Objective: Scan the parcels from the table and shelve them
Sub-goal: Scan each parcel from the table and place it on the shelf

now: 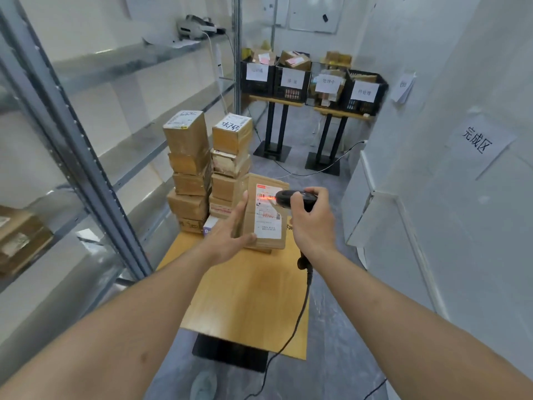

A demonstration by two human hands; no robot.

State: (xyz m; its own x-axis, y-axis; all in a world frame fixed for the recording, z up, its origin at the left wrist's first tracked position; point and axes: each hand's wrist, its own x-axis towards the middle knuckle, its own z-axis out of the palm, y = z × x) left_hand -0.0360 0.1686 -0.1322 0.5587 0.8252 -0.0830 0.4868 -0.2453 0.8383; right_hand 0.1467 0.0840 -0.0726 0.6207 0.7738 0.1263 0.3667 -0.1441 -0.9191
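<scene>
Running down the middle of the room, a narrow aisle of grey floor [331,313] is bounded on the left by metal shelving [95,180] and on the right by white cabinets [383,226] against a white wall. A wooden table [248,298] is set lengthwise in the aisle; its near edge is seen over a black base, and a strip of floor is left open along its right side. A black cable [291,333] is draped from the table's right edge down to the floor.

Two stacks of cardboard parcels [191,168] are piled at the table's far left end, side by side and close together. One more box [20,238] is seen on a lower shelf at far left. At the far end of the room, four black crates [291,82] with white paper labels are lined up on two small stands, and each is filled with packages. A device with a cord [193,26] is placed on the top shelf.

A parcel [265,212] is held above the table, label side facing the camera, by the left hand [230,229], which is wrapped around its left edge and lower corner. A black scanner [294,199] is gripped in the right hand [313,217], just right of the parcel. A red line of light is cast across the barcode on the label [268,215]. The parcel's lower edge is near the tabletop; contact cannot be told.
</scene>
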